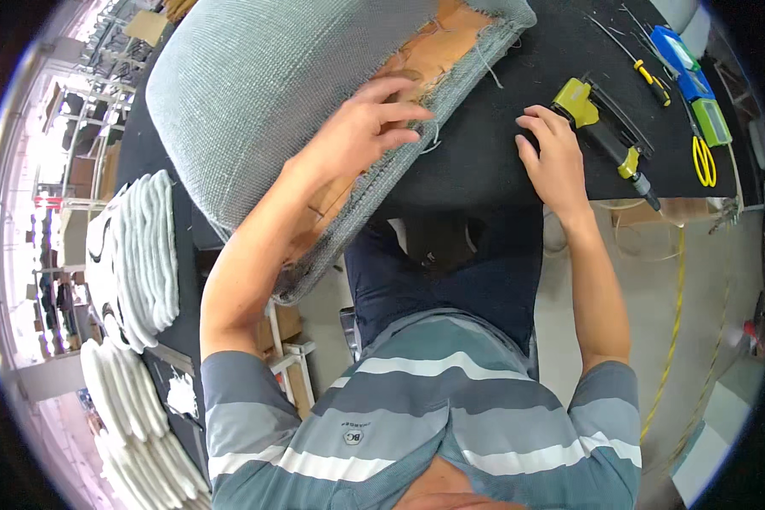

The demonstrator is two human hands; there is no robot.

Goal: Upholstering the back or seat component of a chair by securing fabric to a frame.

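A large grey upholstered piece (255,102) lies tilted across the left of the black table, and a strip of bare wood (438,51) shows between its frayed fabric edges. My left hand (370,127) rests over that strip with its fingers apart and loosely bent; no tool is in it. Loose threads hang from the fabric edge near my fingertips. On the table to the right, my right hand (554,157) is open, its fingers slightly curled. Just beyond its fingertips lies a yellow-green and black staple gun (599,123), not gripped.
At the table's right lie a yellow-and-black screwdriver (652,82), yellow-handled scissors (703,161) and blue and green boxes (711,121). Stacked pale padded pieces (144,255) stand at the left, before white shelving (85,127). A yellow line (678,289) runs along the floor at right.
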